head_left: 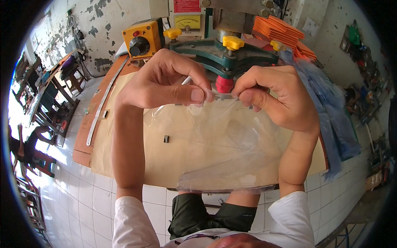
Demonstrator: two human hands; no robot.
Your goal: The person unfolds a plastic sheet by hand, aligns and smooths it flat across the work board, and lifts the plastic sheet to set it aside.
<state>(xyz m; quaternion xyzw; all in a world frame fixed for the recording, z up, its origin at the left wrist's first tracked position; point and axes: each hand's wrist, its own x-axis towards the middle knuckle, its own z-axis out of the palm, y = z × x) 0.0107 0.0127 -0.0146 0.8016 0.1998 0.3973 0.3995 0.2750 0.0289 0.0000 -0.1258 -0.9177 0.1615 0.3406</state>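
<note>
Here's my bare left hand (173,82), thumb and finger pinching the thin, clear plastic sheet (215,144); my bare right hand (279,97) pinches it nearby; the sheet drapes over the broad tan tabletop (124,161), before the dark-green metal clamp frame (198,51).

Near hands (151,84) were two, plastic sheet (231,144) one, yellow knobs (233,42) three, black pieces (166,139) two, metal strip (90,137) one, gauge (188,23) one.

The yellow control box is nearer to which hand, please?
Left. The left hand appears just below the control box, to its right; the right hand is much farther right.
</note>
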